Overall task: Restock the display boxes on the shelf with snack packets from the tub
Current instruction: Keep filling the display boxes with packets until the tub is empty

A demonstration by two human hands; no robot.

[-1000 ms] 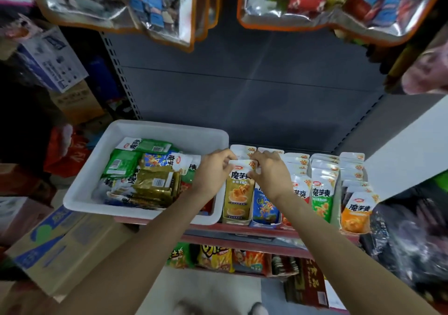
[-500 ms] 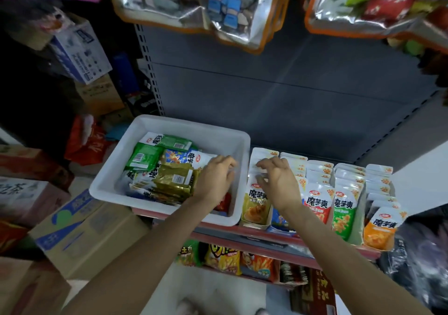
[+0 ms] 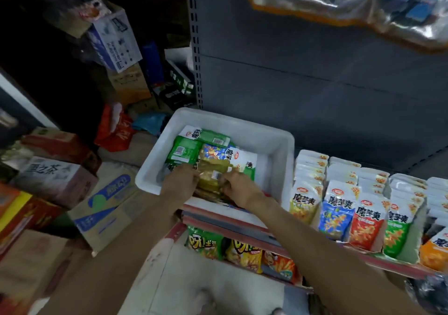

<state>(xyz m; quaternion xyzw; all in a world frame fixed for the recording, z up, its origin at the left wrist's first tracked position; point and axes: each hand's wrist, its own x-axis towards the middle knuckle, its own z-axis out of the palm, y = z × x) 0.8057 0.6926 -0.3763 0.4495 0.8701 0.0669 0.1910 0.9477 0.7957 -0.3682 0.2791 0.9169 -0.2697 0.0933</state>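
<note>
1. Far left of the white tub (image 3: 278, 162), cardboard cartons (image 3: 106, 208) are stacked on the floor. My guess is that's back stock, parked within reach of the shelf.

2. Now the tub itself, sitting on the shelf's left end with its near rim over the red shelf edge (image 3: 225, 214). It looks set there so packets travel only a short hop to the boxes beside it.

3. Left hand (image 3: 179, 185) is inside the tub at its near wall, fingers curled onto the left end of an olive-yellow packet bundle (image 3: 212, 177). Gripping, as far as I can tell, though the blur hides the fingertips.

4. Right hand (image 3: 238, 188) is just right of it, also in the tub, thumb and fingers closed on the same bundle's right end. Two hands, I'd say, because it's a stack and would fan apart under one.

5. Behind the bundle in the tub lie green packets (image 3: 184, 151) and a blue-and-white packet (image 3: 228, 156), loose and flat, waiting their turn.

6. Right of the tub, touching its wall, stand the display boxes (image 3: 351, 205): upright rows of yellow, blue, red, green and orange packets, faces forward for shoppers. The yellow row (image 3: 304, 205) nearest the tub seems the likely home for this bundle.

7. Below the tub's shelf, more snack bags (image 3: 244, 251) front the lower tier.
</note>
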